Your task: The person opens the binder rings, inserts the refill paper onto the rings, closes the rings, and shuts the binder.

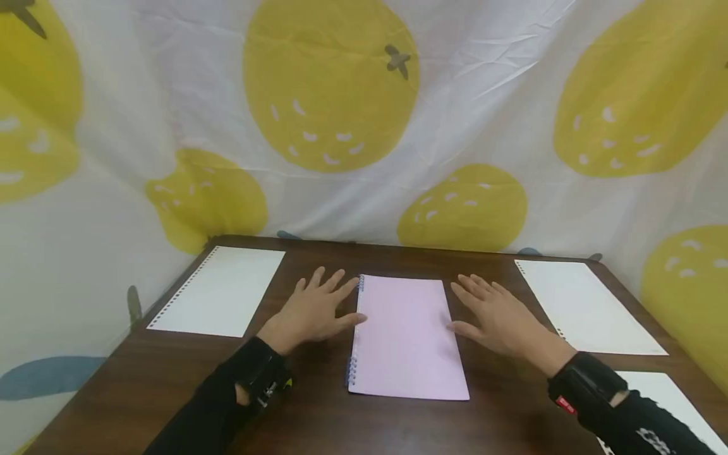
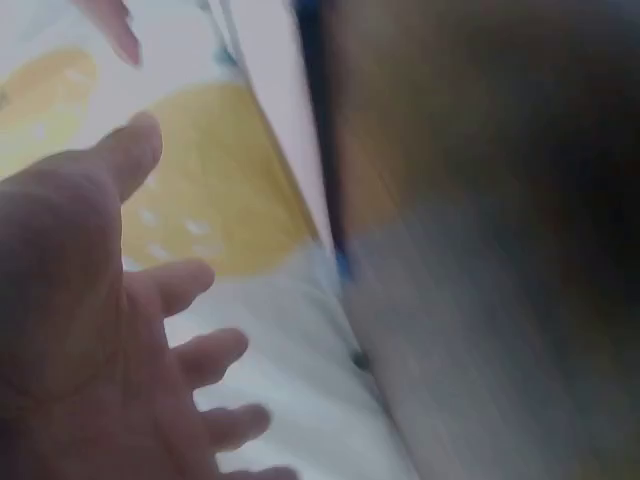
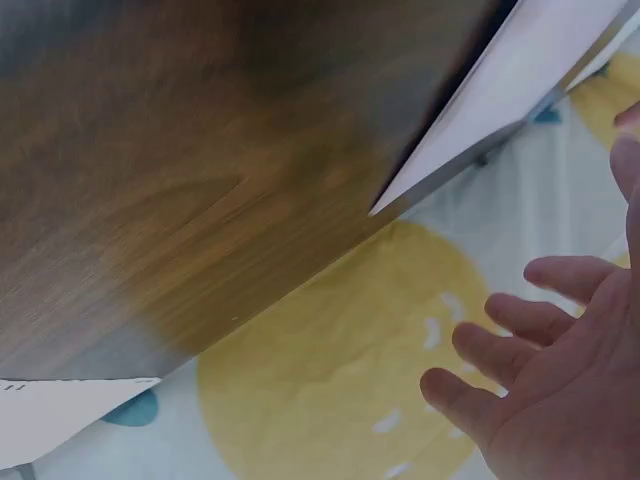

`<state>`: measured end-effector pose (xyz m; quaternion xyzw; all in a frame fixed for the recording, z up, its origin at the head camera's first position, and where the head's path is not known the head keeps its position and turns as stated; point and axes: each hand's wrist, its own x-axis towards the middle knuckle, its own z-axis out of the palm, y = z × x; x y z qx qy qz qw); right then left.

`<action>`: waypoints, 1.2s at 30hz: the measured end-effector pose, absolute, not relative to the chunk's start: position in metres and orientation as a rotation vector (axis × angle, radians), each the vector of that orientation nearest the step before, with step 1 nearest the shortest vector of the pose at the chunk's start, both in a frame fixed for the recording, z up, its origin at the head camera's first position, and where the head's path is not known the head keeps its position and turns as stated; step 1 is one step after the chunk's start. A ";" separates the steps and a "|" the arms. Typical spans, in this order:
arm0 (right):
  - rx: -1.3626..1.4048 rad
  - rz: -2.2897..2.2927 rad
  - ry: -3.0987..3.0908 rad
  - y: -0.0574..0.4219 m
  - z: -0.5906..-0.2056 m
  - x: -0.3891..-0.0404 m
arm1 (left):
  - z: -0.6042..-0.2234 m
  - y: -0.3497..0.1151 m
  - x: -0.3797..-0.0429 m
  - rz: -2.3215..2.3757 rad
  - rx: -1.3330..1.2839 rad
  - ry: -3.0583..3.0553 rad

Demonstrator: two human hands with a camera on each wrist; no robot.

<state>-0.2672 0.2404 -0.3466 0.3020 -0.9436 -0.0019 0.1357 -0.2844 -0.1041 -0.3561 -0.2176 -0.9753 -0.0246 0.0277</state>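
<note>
A notebook (image 1: 406,341) with a pale pink page or cover and a blue spiral binding down its left side lies in the middle of the dark wooden table. My left hand (image 1: 315,309) is spread beside the binding, its thumb overlapping the left edge in the head view. On the other side my right hand (image 1: 495,316) hovers near the notebook's right edge, thumb tip right at that edge. Both hands have extended fingers and hold nothing. In the left wrist view the left hand (image 2: 80,290) shows its spread fingers; the right wrist view has the right hand (image 3: 560,350) with fingers apart.
A loose white sheet (image 1: 222,291) with punched holes lies at the table's left. Another white sheet (image 1: 588,306) is at the back right, and a third sheet (image 1: 677,401) lies partly under the right forearm in view. A lemon-print curtain (image 1: 335,202) hangs behind the table (image 1: 318,417).
</note>
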 end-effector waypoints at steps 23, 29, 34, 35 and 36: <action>1.261 0.036 -2.893 0.230 -0.373 -0.201 | -0.374 -0.042 -0.204 -0.058 -1.310 -2.989; 1.240 0.072 -2.919 0.234 -0.376 -0.203 | -0.382 -0.040 -0.211 0.032 -1.331 -2.817; 1.249 0.062 -2.902 0.233 -0.379 -0.204 | -0.381 -0.039 -0.216 0.076 -1.424 -2.782; 1.251 0.060 -2.897 0.233 -0.380 -0.203 | -0.380 -0.038 -0.216 0.090 -1.442 -2.781; 1.255 0.058 -2.888 0.234 -0.380 -0.203 | -0.380 -0.037 -0.216 0.107 -1.459 -2.775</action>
